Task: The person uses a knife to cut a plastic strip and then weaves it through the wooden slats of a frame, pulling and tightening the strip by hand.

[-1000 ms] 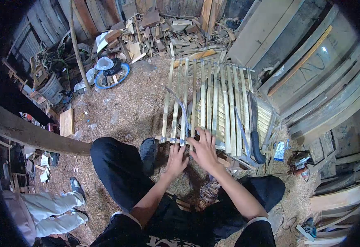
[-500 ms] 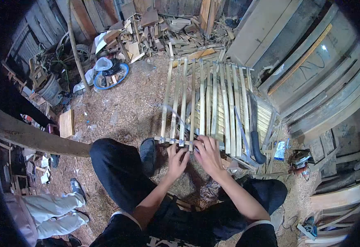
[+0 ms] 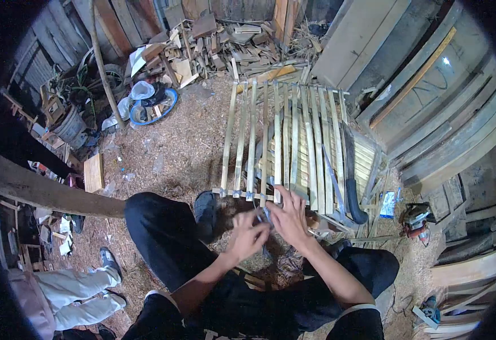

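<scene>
A rack of narrow pale wooden slats [image 3: 242, 139] leans in front of me, the left ones tied along a lower crosspiece [image 3: 219, 191] with bluish bindings. My right hand [image 3: 289, 220] is closed at the lower end of a slat, its index finger stretched along the wood and its thumb near the joint. My left hand [image 3: 248, 237], smeared by motion, is closed just below the crosspiece. A thin bluish strip [image 3: 267, 215] runs between the two hands, seemingly pinched by the left fingers. Its far end is hard to make out.
A dark curved handle [image 3: 351, 201] stands at the rack's right side. Boards [image 3: 361, 45] lean at the right, and scrap wood [image 3: 219, 48] is piled at the back. A blue-rimmed basin [image 3: 172, 106] sits at the left. Another person's legs [image 3: 78, 283] show at lower left.
My left hand has pulled back and down from the crosspiece. The loose strip that arced over the slats no longer shows there. The right hand stays near the joint.
</scene>
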Tool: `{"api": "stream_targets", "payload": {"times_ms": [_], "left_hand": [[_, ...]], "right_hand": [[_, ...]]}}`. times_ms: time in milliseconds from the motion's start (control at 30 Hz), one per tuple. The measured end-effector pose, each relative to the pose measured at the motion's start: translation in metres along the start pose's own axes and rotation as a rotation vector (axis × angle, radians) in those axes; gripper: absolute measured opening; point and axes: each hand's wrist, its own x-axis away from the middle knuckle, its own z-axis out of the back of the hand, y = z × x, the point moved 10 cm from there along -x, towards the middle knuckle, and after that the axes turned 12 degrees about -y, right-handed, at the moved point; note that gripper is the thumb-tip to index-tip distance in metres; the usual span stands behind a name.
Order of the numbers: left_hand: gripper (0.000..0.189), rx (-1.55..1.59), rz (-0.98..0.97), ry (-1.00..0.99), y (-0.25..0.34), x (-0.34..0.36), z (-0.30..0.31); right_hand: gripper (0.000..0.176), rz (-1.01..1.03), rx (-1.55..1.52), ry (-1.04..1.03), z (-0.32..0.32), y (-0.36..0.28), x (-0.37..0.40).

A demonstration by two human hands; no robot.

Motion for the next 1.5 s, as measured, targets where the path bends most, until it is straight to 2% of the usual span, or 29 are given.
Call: {"api": "stream_targets", "payload": {"times_ms": [67,167,267,467,567,600,667,700,733,800,833,867,933,967,1000,1067,1100,1200,1267,1333,1400,1467,1500], "left_hand": [[0.029,0.062,-0.115,-0.332,0.009,0.016,-0.045],[0.036,0.032,-0.227,-0.430,0.027,0.035,-0.062],[0.042,-0.060,-0.192,-0.504,0.017,0.030,-0.071],[0.032,0.038,-0.085,-0.377,0.002,-0.016,0.017],[0.021,0.025,-0.195,-0.224,0.002,-0.028,0.045],[0.021,0.022,-0.195,-0.220,-0.001,-0.026,0.043],[0.015,0.453,0.157,-0.305,-0.043,-0.021,0.018],[0.021,0.315,0.164,-0.281,-0.043,-0.020,0.022],[0.021,0.319,0.163,-0.285,-0.043,-0.019,0.019],[0.032,0.140,0.137,-0.065,-0.045,-0.017,0.036],[0.041,0.042,0.128,-0.079,-0.054,-0.018,0.025],[0.041,0.041,0.131,-0.077,-0.065,-0.020,0.014],[0.038,0.100,0.138,-0.102,-0.080,-0.028,-0.005],[0.034,0.218,0.055,-0.086,-0.079,-0.039,-0.010],[0.034,0.221,0.054,-0.083,-0.079,-0.043,-0.010],[0.026,0.513,0.323,-0.172,-0.101,-0.046,-0.037],[0.026,0.521,0.324,-0.175,-0.095,-0.045,-0.040],[0.026,0.882,0.199,0.020,-0.080,-0.031,-0.029],[0.027,0.910,0.198,-0.009,-0.074,-0.025,-0.031],[0.024,0.557,0.225,-0.051,-0.055,-0.021,-0.015],[0.021,0.522,0.227,-0.054,-0.059,-0.021,-0.021],[0.025,0.388,0.025,0.009,-0.040,-0.026,-0.012],[0.025,0.459,0.004,0.003,-0.033,-0.027,-0.011]], "right_hand": [[0.025,0.005,-0.045,-0.026,-0.002,0.002,-0.002],[0.022,-0.004,-0.084,0.014,0.000,0.002,-0.002],[0.023,-0.011,-0.038,-0.011,-0.011,0.002,-0.002],[0.023,-0.038,-0.010,0.034,-0.007,0.001,-0.003],[0.021,-0.039,0.019,0.062,-0.007,-0.006,-0.003],[0.022,-0.044,0.029,0.070,-0.007,-0.006,-0.004],[0.024,-0.050,0.027,0.066,-0.012,-0.002,-0.003],[0.027,-0.063,0.019,0.057,-0.013,-0.001,-0.003],[0.027,-0.067,0.020,0.054,-0.013,0.000,-0.002],[0.023,-0.056,0.033,0.095,-0.009,-0.003,-0.001],[0.023,-0.054,0.032,0.093,-0.010,-0.003,0.000],[0.021,-0.047,0.035,0.099,-0.009,-0.003,0.001],[0.019,-0.037,0.037,0.105,-0.009,-0.005,0.000],[0.018,-0.047,0.038,0.121,-0.008,-0.004,0.001],[0.017,-0.058,0.040,0.136,-0.006,-0.002,0.002],[0.016,-0.033,0.112,0.150,-0.009,-0.001,0.001],[0.016,-0.008,0.168,0.170,-0.008,-0.004,0.001],[0.017,-0.007,0.159,0.158,-0.010,-0.005,-0.001],[0.016,-0.004,0.158,0.158,-0.015,-0.004,-0.002],[0.014,-0.032,0.076,0.077,-0.023,0.000,-0.006],[0.014,-0.058,0.020,0.084,-0.017,-0.001,-0.006],[0.015,-0.081,-0.032,0.086,-0.014,-0.002,-0.005],[0.017,-0.109,-0.073,0.111,-0.012,0.000,-0.003]]}}
